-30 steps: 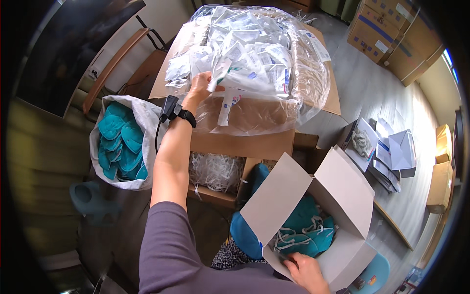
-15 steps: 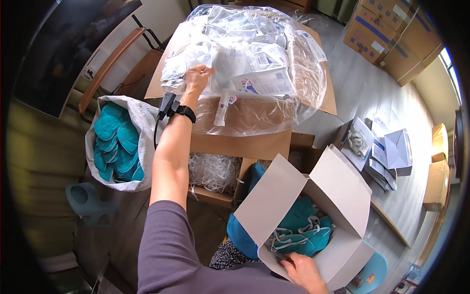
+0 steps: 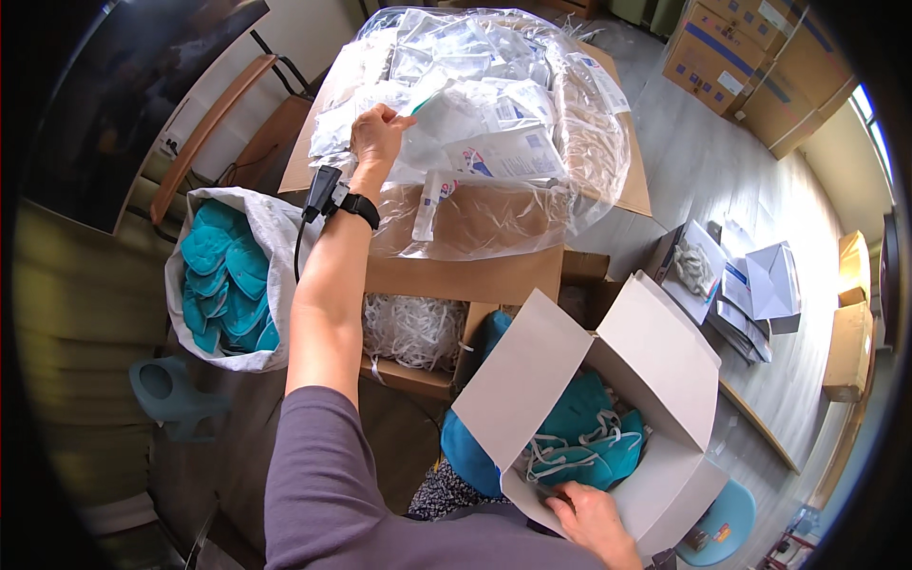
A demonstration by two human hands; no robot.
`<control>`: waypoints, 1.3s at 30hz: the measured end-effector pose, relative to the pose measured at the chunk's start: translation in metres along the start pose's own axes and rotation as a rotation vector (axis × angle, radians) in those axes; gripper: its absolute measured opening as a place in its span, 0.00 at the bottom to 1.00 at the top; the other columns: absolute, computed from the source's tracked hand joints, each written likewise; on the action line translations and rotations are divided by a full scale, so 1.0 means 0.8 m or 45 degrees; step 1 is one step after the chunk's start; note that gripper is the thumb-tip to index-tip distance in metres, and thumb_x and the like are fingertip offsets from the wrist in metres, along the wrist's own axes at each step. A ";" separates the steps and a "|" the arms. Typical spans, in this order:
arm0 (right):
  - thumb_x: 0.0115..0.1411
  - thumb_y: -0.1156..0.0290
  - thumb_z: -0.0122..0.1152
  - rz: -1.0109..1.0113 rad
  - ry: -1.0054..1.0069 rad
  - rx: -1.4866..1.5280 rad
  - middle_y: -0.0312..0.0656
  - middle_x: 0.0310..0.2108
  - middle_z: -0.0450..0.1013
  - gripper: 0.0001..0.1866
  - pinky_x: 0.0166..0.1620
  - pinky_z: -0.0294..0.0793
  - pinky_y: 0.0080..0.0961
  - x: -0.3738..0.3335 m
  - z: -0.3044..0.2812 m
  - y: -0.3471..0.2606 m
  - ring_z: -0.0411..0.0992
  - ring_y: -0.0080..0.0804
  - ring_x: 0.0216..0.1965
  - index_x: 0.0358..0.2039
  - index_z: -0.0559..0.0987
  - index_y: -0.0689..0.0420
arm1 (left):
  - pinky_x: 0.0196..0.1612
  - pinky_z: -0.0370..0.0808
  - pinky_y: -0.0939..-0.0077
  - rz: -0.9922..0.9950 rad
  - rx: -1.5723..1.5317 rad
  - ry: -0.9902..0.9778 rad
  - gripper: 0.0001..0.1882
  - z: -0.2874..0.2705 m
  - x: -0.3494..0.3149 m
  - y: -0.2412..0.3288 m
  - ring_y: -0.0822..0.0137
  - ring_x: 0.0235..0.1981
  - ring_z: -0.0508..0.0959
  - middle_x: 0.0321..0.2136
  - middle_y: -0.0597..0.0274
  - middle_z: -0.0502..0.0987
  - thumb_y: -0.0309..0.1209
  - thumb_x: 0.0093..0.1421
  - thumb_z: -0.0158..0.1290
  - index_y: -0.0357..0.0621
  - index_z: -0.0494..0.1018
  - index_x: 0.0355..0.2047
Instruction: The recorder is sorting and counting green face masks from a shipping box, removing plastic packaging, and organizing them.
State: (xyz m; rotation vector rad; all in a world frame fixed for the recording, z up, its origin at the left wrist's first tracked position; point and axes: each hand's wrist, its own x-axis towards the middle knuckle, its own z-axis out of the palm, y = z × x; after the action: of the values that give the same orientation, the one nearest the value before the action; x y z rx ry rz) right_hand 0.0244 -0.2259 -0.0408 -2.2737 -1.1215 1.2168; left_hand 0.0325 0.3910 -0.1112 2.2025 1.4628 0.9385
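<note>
Your right hand [image 3: 591, 516] grips the carton [image 3: 665, 356] of teal masks [image 3: 575, 408], to steady it, I'd say. Your left hand [image 3: 376, 138] curls by the packets [image 3: 508, 152]; can't tell if it's pinching one.

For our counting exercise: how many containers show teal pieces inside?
2: the white sack on the person's left, and the pale box by the right hand. More may be hidden.
</note>
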 end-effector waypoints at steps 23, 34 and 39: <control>0.69 0.55 0.49 -0.567 -0.836 0.222 0.46 0.55 0.73 0.23 0.55 0.71 0.33 -0.022 0.020 0.011 0.72 0.45 0.54 0.57 0.74 0.55 | 0.30 0.68 0.84 0.057 -1.520 -0.304 0.07 -0.161 -0.172 0.285 0.79 0.25 0.72 0.25 0.70 0.77 0.28 0.61 0.59 0.37 0.79 0.37; 0.67 0.71 0.54 -0.271 0.804 1.131 0.34 0.23 0.72 0.07 0.27 0.70 0.14 -0.023 -0.040 0.011 0.69 0.17 0.23 0.35 0.77 0.60 | 0.37 0.74 0.83 -0.030 -2.001 -1.214 0.07 -0.116 -0.385 0.294 0.77 0.30 0.78 0.30 0.65 0.81 0.26 0.60 0.61 0.37 0.78 0.37; 0.68 0.70 0.56 -0.728 1.704 0.844 0.32 0.28 0.71 0.07 0.31 0.65 0.11 -0.037 -0.141 -0.010 0.65 0.14 0.26 0.40 0.76 0.62 | 0.40 0.76 0.81 0.088 -2.022 -1.295 0.06 -0.128 -0.397 0.284 0.75 0.31 0.79 0.29 0.63 0.82 0.23 0.58 0.62 0.36 0.79 0.36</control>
State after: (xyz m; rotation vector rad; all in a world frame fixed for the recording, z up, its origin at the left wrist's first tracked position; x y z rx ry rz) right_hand 0.1018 -0.2350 0.0461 -1.4775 -0.5653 -0.2365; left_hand 0.0379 0.0007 -0.0086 1.0562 -0.0398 0.4459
